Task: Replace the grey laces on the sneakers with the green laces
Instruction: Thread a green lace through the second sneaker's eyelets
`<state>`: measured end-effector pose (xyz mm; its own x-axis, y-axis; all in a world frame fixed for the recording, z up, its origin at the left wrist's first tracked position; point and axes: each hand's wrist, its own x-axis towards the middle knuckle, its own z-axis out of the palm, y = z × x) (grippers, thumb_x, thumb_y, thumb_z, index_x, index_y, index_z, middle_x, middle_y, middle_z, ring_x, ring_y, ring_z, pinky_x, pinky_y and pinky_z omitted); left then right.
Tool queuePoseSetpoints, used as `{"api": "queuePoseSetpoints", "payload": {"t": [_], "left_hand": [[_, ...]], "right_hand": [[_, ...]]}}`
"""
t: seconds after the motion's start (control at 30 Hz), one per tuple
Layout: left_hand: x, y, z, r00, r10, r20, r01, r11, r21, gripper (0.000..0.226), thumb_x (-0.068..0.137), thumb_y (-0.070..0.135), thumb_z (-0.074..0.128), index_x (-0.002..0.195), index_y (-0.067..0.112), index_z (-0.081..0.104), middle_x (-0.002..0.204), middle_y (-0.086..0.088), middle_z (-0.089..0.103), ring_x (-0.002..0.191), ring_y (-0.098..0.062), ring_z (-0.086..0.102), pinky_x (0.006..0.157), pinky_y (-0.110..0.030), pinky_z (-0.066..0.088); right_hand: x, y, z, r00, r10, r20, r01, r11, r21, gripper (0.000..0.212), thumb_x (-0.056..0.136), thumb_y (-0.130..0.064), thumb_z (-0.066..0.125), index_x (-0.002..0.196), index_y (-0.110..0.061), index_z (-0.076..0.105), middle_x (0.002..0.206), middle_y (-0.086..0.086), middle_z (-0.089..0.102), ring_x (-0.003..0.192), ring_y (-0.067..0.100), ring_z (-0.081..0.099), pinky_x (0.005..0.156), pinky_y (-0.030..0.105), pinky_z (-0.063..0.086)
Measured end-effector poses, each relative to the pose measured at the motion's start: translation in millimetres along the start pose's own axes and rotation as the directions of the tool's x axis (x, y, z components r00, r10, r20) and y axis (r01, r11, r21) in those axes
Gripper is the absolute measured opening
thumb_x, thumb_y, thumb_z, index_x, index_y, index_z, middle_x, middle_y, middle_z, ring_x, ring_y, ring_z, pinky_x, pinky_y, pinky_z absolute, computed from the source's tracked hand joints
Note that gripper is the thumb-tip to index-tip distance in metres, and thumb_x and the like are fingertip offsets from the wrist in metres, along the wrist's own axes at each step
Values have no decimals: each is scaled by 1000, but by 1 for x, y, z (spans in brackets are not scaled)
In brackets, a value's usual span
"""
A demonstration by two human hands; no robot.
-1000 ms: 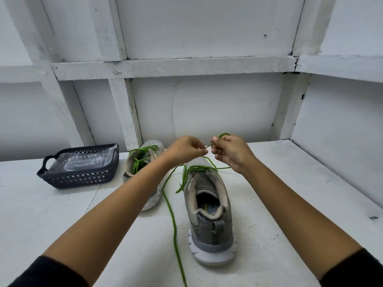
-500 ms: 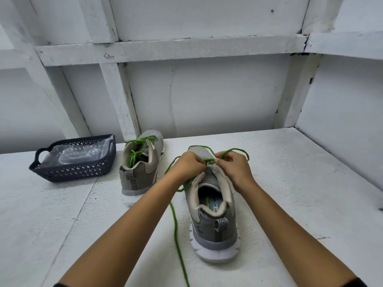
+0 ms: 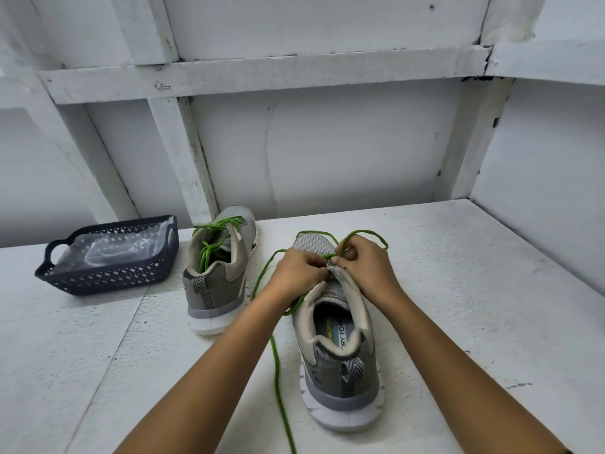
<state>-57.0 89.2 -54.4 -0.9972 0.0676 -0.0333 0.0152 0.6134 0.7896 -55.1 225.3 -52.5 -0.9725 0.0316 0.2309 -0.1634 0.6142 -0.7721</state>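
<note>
Your hands have come down from where they were raised above the shoe a second ago, and both now sit on the front of the near sneaker (image 3: 343, 385), much as they did half a second back.

From the head view, your left hand (image 3: 299, 271) is curled with its fingertips closed on the green lace (image 3: 276, 365) at the top edge of the tongue. Your right hand (image 3: 365, 271) meets it knuckle to knuckle and pinches the same lace just beside it. One loop of the lace arcs out past your right hand over the toe. Another strand runs down the left side of the shoe, across the white table (image 3: 458, 306) and off the bottom edge of the view.

That sneaker stands heel towards you, between your forearms. The second sneaker (image 3: 214, 290) stands to its left and slightly further back, with its own green lacing (image 3: 209, 247) bunched loosely in the opening. Further left, well apart, a dark basket (image 3: 108, 276) holds a clear plastic bag (image 3: 108, 252).
</note>
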Motion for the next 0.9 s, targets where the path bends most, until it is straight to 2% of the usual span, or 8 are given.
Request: {"api": "queuePoseSetpoints", "payload": {"t": [0.1, 0.27, 0.37, 0.43, 0.53, 0.7, 0.8, 0.9], "left_hand": [[0, -1, 1, 1000, 1, -13, -1, 1000, -7, 18, 81, 17, 66, 95, 17, 76, 88, -9, 69, 80, -18, 58, 73, -27, 45], [0, 3, -1, 999, -39, -4, 39, 999, 31, 9, 82, 18, 65, 78, 17, 73, 77, -5, 62, 73, -16, 53, 67, -24, 41], [1, 4, -1, 996, -87, 3, 87, 995, 43, 20, 81, 19, 64, 61, 20, 64, 79, -9, 59, 75, -21, 53, 67, -25, 40], [0, 4, -2, 996, -84, 12, 84, 996, 26, 23, 83, 18, 61, 60, 17, 62, 83, -11, 57, 74, -20, 51, 65, -25, 39], [-4, 9, -7, 999, -47, 23, 48, 999, -22, 19, 86, 14, 57, 69, 12, 62, 75, -7, 57, 66, -15, 48, 56, -24, 37], [-15, 12, -26, 1000, -13, 10, 15, 987, -161, 24, 88, 10, 53, 65, 14, 56, 60, -2, 51, 57, -15, 42, 48, -20, 34], [-28, 19, -43, 999, 30, -38, -45, 875, -483, 26, 94, 6, 43, 70, 13, 52, 81, -3, 70, 82, -18, 63, 76, -27, 45], [-48, 31, -70, 994, 68, -90, -113, 600, -792, 27, 99, 5, 33, 75, 9, 46, 66, -4, 70, 71, -19, 70, 72, -27, 54]], "right_hand": [[2, 0, 3, 1000, 20, 1, -20, 1000, -21, 14, 83, -18, 70, 82, -4, 65, 75, 5, 61, 73, 14, 54, 55, 20, 35], [-2, 0, 3, 989, 116, 89, -126, 984, 124, 39, 92, -29, 59, 62, -4, 56, 53, 4, 45, 54, 13, 38, 52, 27, 29], [-10, -5, -6, 956, 234, 179, -281, 905, 318, 45, 95, -38, 50, 76, 1, 64, 71, 8, 60, 68, 16, 54, 66, 28, 42], [-21, -10, -13, 922, 238, 307, -369, 782, 503, 33, 93, -40, 54, 85, -11, 68, 85, 2, 68, 84, 15, 63, 83, 32, 49], [-43, -13, -12, 952, 129, 278, -245, 865, 438, 18, 90, -21, 58, 104, -16, 69, 102, 0, 69, 97, 13, 62, 95, 32, 47], [-58, -18, -7, 978, 146, 151, -185, 937, 297, 20, 89, -11, 49, 99, -1, 62, 97, 21, 63, 84, 30, 59, 67, 28, 40], [-59, -18, -6, 974, 175, 142, -212, 923, 320, 17, 92, -16, 49, 91, -7, 64, 89, 13, 65, 80, 22, 58, 65, 28, 42], [-58, -14, -4, 974, 180, 137, -216, 919, 329, 20, 91, -19, 51, 90, -2, 63, 92, 21, 65, 76, 24, 57, 66, 29, 42]]}}
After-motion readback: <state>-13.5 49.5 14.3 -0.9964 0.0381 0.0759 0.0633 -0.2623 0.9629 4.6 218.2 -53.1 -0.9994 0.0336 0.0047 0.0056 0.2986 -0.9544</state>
